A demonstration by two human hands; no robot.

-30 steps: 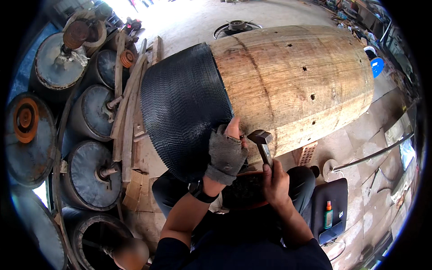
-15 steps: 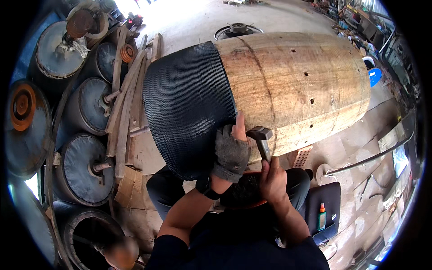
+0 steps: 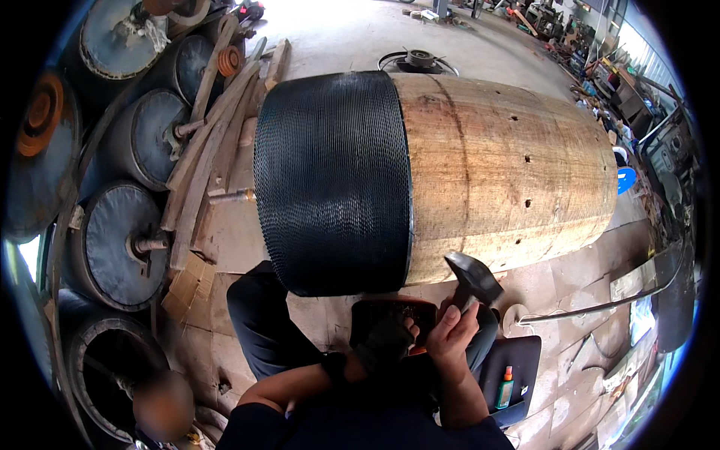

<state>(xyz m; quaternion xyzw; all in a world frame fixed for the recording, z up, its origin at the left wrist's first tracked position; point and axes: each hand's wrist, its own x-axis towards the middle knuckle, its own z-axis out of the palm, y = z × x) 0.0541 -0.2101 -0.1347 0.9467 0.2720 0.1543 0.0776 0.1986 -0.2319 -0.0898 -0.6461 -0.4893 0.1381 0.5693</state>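
Observation:
My right hand (image 3: 452,334) is closed around the handle of a hammer (image 3: 474,277), whose dark head is raised in front of the drum's near side. My left hand (image 3: 388,341), in a dark fingerless glove, is low over a dark container (image 3: 367,311) between my knees. Its fingers are curled in; what they hold, if anything, is too small to make out. Before me lies a big wooden drum (image 3: 510,165) on its side, with several small holes. Black ridged sheeting (image 3: 334,187) wraps its left part, ending in a straight edge. Neither hand touches the drum.
Several dark rollers with grey ends (image 3: 124,244) are stacked at the left beside loose wooden planks (image 3: 206,165). Near my right knee a green spray bottle (image 3: 505,390) lies on a dark case (image 3: 525,360). A wheel-like part (image 3: 418,60) is behind the drum.
My left hand has left the sheeting's edge and dropped back to the container. My right hand has drawn the hammer away from the drum, its head now turned. The view has shifted.

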